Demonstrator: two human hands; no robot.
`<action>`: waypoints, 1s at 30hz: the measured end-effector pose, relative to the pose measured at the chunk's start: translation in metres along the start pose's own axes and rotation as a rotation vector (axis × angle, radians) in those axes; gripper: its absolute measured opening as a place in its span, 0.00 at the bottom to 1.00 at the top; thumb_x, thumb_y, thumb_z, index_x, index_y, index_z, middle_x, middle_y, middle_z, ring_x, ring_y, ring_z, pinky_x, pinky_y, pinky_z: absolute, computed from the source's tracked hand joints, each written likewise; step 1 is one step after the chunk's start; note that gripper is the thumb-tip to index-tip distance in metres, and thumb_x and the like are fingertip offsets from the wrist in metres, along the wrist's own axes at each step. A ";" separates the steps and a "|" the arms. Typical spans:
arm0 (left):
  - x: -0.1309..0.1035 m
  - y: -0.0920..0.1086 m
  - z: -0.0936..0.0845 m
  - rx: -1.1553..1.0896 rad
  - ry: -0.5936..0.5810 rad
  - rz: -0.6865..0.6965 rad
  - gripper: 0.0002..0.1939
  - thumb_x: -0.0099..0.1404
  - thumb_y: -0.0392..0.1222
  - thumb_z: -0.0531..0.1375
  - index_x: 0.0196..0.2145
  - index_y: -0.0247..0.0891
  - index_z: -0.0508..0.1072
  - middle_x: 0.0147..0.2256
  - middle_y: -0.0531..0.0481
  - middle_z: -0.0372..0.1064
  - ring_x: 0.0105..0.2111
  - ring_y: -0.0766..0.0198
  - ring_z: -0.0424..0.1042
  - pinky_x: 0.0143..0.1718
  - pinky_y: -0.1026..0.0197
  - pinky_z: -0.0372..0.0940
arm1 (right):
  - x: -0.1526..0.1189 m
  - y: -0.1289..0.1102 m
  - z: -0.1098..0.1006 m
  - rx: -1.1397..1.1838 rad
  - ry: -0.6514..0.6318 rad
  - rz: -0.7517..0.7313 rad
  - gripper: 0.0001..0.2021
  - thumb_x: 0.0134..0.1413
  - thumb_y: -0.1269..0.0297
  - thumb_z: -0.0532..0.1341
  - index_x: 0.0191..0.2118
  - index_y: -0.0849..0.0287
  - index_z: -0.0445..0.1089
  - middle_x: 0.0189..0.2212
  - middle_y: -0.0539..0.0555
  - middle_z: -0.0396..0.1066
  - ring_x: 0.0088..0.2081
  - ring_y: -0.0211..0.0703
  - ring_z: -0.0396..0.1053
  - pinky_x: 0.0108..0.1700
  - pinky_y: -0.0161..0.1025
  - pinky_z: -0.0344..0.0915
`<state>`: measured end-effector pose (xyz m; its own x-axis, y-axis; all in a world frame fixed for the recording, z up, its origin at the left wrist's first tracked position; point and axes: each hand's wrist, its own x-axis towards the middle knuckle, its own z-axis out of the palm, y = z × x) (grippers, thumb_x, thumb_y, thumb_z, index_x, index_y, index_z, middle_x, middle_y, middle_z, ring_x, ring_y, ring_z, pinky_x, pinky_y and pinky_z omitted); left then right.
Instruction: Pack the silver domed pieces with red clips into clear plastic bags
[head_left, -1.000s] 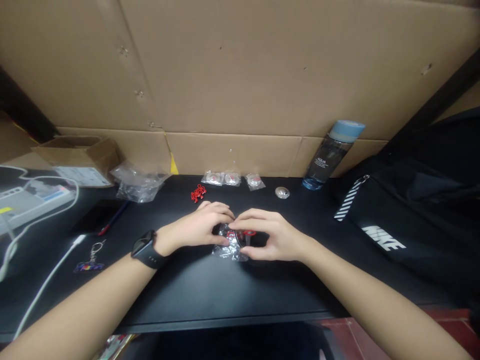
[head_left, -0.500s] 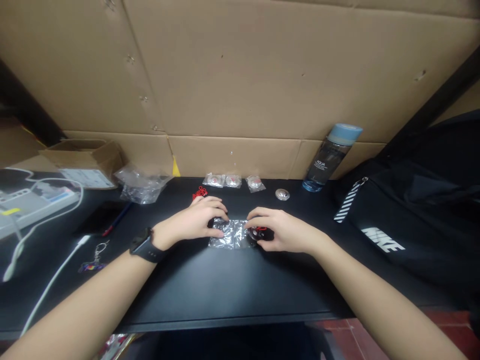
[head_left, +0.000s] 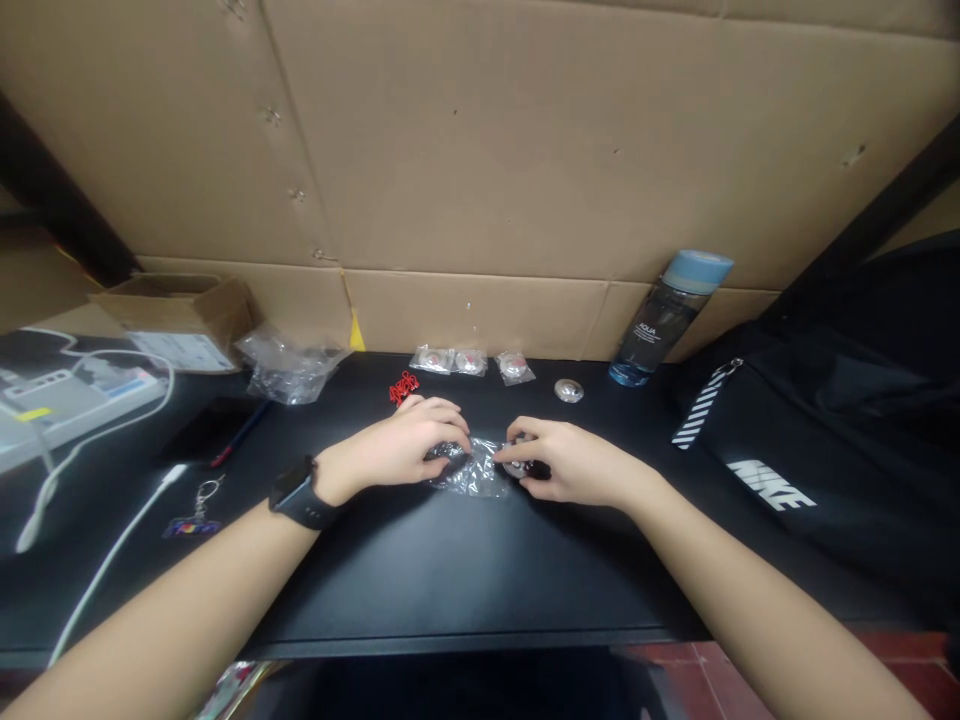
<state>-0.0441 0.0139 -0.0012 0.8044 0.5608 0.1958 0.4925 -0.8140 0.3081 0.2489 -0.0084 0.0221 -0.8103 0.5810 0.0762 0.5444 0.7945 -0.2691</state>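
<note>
My left hand (head_left: 405, 443) is over the left end of a clear plastic bag (head_left: 474, 475), its thumb and fingers bent around that edge. The bag lies on the black tabletop and looks wrinkled. At the bag's right end, my right hand (head_left: 574, 458) grips a small round silver metal disc (head_left: 516, 464) between thumb and fingers. The fingers hide part of the disc, and I cannot tell how far it is inside the bag. A coiled red cord (head_left: 403, 387) lies just beyond my left hand. Another domed silver disc (head_left: 568, 390) rests beyond my right hand.
Several bagged silver discs (head_left: 470, 362) lie along the cardboard backboard (head_left: 480, 180). To the right are a water bottle (head_left: 664, 325) and a black bag (head_left: 810, 420). An opened carton (head_left: 180, 315), crumpled plastic (head_left: 292, 372), a power strip (head_left: 82, 405) and a keyring (head_left: 195, 520) are left.
The plastic bag has gone from flat to more bunched, and my left hand has shifted slightly right. Red cord seen by my right fingers is now hidden; more of the disc's silver face shows.
</note>
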 end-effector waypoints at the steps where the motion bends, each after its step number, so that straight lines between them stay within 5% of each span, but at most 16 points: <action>1: 0.001 0.003 0.001 -0.005 0.002 0.013 0.18 0.64 0.31 0.63 0.49 0.48 0.78 0.51 0.50 0.75 0.60 0.50 0.64 0.61 0.49 0.53 | 0.000 0.000 0.001 -0.004 -0.003 -0.006 0.21 0.56 0.72 0.64 0.55 0.48 0.77 0.51 0.55 0.70 0.43 0.44 0.75 0.48 0.40 0.73; 15: 0.001 0.011 0.003 0.000 0.007 0.022 0.19 0.63 0.28 0.61 0.48 0.46 0.78 0.48 0.50 0.76 0.55 0.55 0.70 0.58 0.54 0.54 | 0.001 0.003 0.005 0.032 0.043 -0.052 0.16 0.58 0.76 0.62 0.48 0.50 0.78 0.54 0.56 0.68 0.52 0.47 0.71 0.56 0.44 0.70; 22: 0.001 0.010 0.003 -0.038 0.011 0.036 0.11 0.67 0.41 0.66 0.48 0.46 0.78 0.47 0.48 0.77 0.54 0.53 0.71 0.57 0.54 0.55 | 0.002 0.003 0.005 0.058 0.043 -0.077 0.20 0.56 0.77 0.62 0.50 0.50 0.78 0.55 0.56 0.67 0.52 0.46 0.71 0.56 0.42 0.70; 30: 0.001 0.008 0.004 -0.046 -0.011 0.036 0.18 0.63 0.51 0.70 0.49 0.46 0.78 0.49 0.47 0.76 0.54 0.52 0.71 0.57 0.53 0.54 | 0.003 0.008 0.007 0.058 0.051 -0.014 0.22 0.59 0.68 0.66 0.58 0.53 0.72 0.50 0.57 0.74 0.49 0.49 0.73 0.53 0.44 0.71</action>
<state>-0.0381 0.0077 -0.0019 0.8249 0.5298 0.1972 0.4480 -0.8254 0.3434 0.2492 -0.0020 0.0138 -0.8051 0.5790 0.1288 0.5182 0.7922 -0.3223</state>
